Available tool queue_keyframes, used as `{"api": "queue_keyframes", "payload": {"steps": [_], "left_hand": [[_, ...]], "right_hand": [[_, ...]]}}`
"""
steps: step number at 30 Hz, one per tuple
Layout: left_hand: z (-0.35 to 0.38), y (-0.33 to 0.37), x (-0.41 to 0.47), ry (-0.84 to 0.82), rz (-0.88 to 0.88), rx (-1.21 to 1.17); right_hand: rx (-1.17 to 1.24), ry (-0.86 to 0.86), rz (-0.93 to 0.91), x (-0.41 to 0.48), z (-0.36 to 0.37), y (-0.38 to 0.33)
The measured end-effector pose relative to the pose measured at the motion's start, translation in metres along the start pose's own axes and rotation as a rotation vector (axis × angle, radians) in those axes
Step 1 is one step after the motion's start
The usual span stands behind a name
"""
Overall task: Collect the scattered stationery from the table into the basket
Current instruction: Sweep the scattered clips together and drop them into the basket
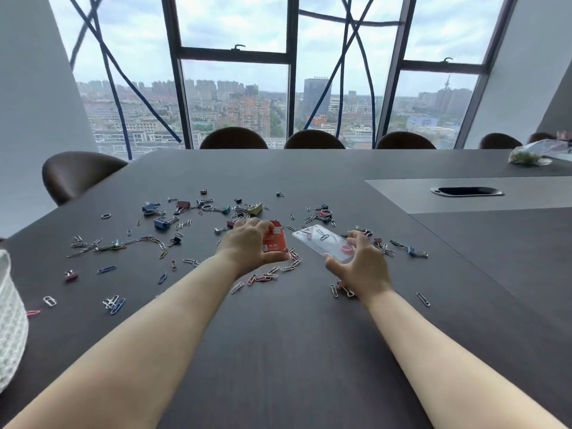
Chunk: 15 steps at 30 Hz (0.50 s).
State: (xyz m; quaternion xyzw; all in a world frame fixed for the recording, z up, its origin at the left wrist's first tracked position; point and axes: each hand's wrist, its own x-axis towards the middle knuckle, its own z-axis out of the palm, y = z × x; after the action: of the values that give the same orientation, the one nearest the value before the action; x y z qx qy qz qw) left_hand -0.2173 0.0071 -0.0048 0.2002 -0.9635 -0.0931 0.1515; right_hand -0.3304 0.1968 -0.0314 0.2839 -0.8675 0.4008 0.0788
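Paper clips (266, 275) and coloured binder clips (162, 222) lie scattered over the dark table (278, 351). My left hand (247, 246) curls around a red card packet (275, 239) lying flat at the table's middle. My right hand (362, 264) grips the near end of a clear plastic box (325, 243) that holds a few clips and pink rings. The white mesh basket (9, 323) stands at the far left edge, partly cut off by the frame.
A grey inset panel with a cable slot (467, 191) lies at the back right. A clear plastic bag (535, 153) sits at the far right. Brown chairs (77, 174) line the table's far and left sides, before tall windows.
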Motion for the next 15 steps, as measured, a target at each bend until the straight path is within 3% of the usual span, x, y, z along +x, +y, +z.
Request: {"api": "queue_keyframes", "payload": {"steps": [9,15], "left_hand": [[-0.080,-0.019,-0.068,0.126,-0.021,0.028],[-0.166,-0.076,-0.153,0.207,-0.155,0.108]], "right_hand": [[0.111,-0.011,-0.205,-0.028,-0.017,-0.075],[0.216,-0.098,-0.364,-0.062,0.005,-0.163]]}}
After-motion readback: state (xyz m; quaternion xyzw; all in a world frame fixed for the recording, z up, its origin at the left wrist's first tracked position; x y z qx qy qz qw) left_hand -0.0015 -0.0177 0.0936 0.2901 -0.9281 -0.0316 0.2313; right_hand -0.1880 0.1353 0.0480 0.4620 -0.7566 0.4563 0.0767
